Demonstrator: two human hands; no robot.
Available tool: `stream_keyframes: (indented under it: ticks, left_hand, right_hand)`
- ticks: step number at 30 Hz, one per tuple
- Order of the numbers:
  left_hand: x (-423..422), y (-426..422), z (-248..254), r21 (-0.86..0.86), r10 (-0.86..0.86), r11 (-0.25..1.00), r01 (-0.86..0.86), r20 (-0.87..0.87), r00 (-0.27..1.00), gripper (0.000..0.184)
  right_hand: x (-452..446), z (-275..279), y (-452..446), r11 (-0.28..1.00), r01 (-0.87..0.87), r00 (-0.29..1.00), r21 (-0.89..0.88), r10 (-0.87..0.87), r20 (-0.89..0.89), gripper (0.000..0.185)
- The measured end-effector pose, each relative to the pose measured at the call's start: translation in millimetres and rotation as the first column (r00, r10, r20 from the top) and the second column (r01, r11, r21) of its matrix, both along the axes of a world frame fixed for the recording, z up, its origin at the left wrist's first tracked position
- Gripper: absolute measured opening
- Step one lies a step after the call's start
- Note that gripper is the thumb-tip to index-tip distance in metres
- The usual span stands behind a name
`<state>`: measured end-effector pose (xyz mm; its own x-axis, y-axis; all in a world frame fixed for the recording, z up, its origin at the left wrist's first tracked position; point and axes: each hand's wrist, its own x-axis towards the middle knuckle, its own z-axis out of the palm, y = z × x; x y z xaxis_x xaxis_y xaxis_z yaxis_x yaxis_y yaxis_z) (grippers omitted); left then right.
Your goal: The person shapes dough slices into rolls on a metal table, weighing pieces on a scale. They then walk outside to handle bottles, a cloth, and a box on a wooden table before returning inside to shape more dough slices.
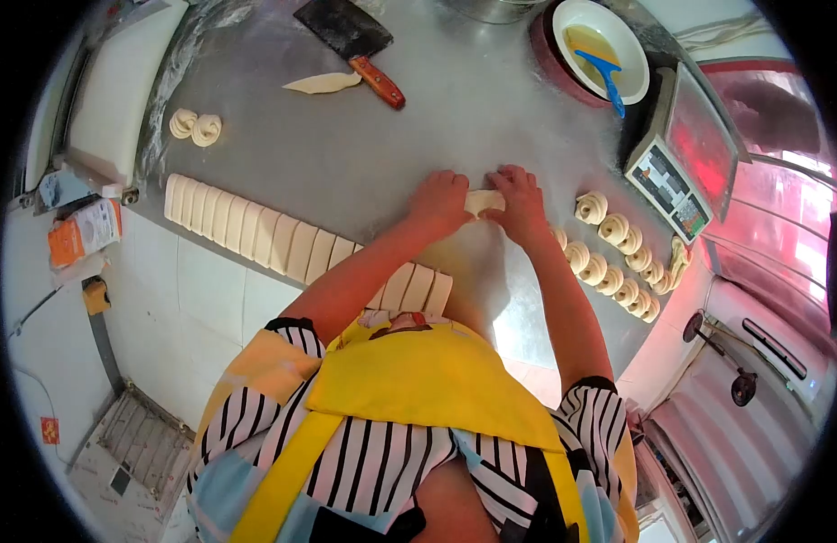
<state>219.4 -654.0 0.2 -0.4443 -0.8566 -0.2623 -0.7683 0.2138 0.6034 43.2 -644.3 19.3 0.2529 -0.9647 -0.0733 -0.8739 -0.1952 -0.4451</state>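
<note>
Between my two hands a short strip of dough lies on or just above the metal table. My left hand has its fingers curled around the strip's left end. At the right end, my right hand grips it with thumb and fingers. Left of my hands, a long row of cut dough slices runs along the table's near edge, partly covered by my left forearm. Several coiled dough rolls stand in rows to the right of my right hand.
A cleaver lies at the back beside a dough scrap. Two dough twists sit at the far left. At the back right are a white bowl with a blue brush in yellowish liquid, and a scale.
</note>
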Motion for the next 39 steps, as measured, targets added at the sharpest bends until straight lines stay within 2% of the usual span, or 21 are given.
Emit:
stream_keyframes:
  ticks: [2,3,5,6,8,9,11,12,15,18,21,24,26,30,33,36,39]
  left_hand:
    - [-2.6,3.9,-3.4,-0.018,-0.031,0.999,0.032,0.01,0.999,0.046]
    - [-2.2,6.5,-7.3,-0.028,-0.045,0.999,0.045,0.018,0.999,0.047]
    - [2.3,15.6,-17.6,-0.128,-0.072,0.99,0.06,-0.093,0.993,0.048]
    - [4.9,17.9,-15.5,-0.178,-0.09,0.982,0.063,-0.146,0.985,0.049]
    - [9.9,21.2,-10.6,0.102,0.016,0.995,0.014,-0.283,0.959,0.048]
    - [11.8,22.9,-3.7,0.242,0.082,0.97,0.002,-0.336,0.938,0.047]
    - [14.3,27.8,12.7,0.072,-0.003,0.997,0.041,-0.458,0.889,0.045]
    - [15.0,29.0,23.7,-0.02,-0.059,0.998,0.056,-0.511,0.858,0.044]
    - [18.6,33.0,57.0,0.102,-0.068,0.984,0.149,-0.555,0.829,0.041]
    - [18.3,49.0,63.2,0.308,0.062,0.938,0.16,-0.603,0.795,0.037]
    - [10.8,65.2,79.9,0.2,-0.013,0.971,0.13,-0.504,0.864,0.033]
    - [-7.3,85.0,79.8,0.311,0.227,0.95,-0.014,-0.66,0.716,0.028]
    - [-15.1,94.7,81.8,0.38,0.228,0.924,0.043,-0.64,0.734,0.026]
    - [-26.2,108.6,107.8,0.408,0.176,0.912,0.037,-0.473,0.863,0.027]
    - [-39.8,118.3,108.6,0.483,0.262,0.874,0.051,-0.557,0.789,0.027]
    - [-56.0,122.5,89.5,0.569,0.3,0.786,0.242,-0.693,0.656,0.027]
    - [-59.6,123.8,92.7,0.509,0.12,0.756,0.412,-0.726,0.677,0.02]
  right_hand:
    - [-4.4,-6.4,4.6,0.996,-0.06,0.997,0.072,0.064,-0.052,0.053]
    - [-4.8,-9.1,7.7,0.994,-0.065,0.997,0.083,0.067,-0.024,0.054]
    - [-5.3,-12.5,22.1,0.992,-0.068,0.997,0.107,0.065,0.033,0.056]
    - [-5.7,-11.2,29.3,0.982,0.016,0.991,0.188,-0.041,0.13,0.055]
    - [-5.3,-7.1,43.8,0.919,0.15,0.918,0.364,-0.266,0.295,0.052]
    - [-4.1,-3.5,48.1,0.926,0.148,0.878,0.347,-0.284,0.384,0.05]
    - [-1.8,7.0,55.9,0.941,0.148,0.774,0.304,-0.302,0.556,0.045]
    - [-2.6,14.4,59.2,0.942,0.122,0.78,0.313,-0.286,0.557,0.044]
    - [-8.9,43.2,69.3,0.95,0.075,0.787,0.304,-0.243,0.567,0.04]
    - [-10.4,61.8,90.9,0.95,0.084,0.752,0.301,-0.259,0.606,0.035]
    - [-15.9,65.4,113.6,0.921,0.099,0.664,0.376,-0.343,0.665,0.029]
    - [-20.7,77.2,130.1,0.888,0.145,0.553,0.435,-0.438,0.709,0.025]
    - [-24.3,92.3,138.7,0.856,0.195,0.492,0.478,-0.507,0.707,0.025]
    - [-40.8,74.1,162.2,0.818,0.126,0.233,0.561,-0.574,0.785,0.024]
    - [-49.5,82.9,181.1,0.678,-0.025,-0.037,0.735,-0.735,0.677,0.027]
    - [-60.0,75.3,203.2,0.686,-0.021,-0.075,0.727,-0.726,0.684,0.027]
    - [-55.6,87.8,228.1,0.667,0.07,-0.081,0.742,-0.737,0.671,0.024]
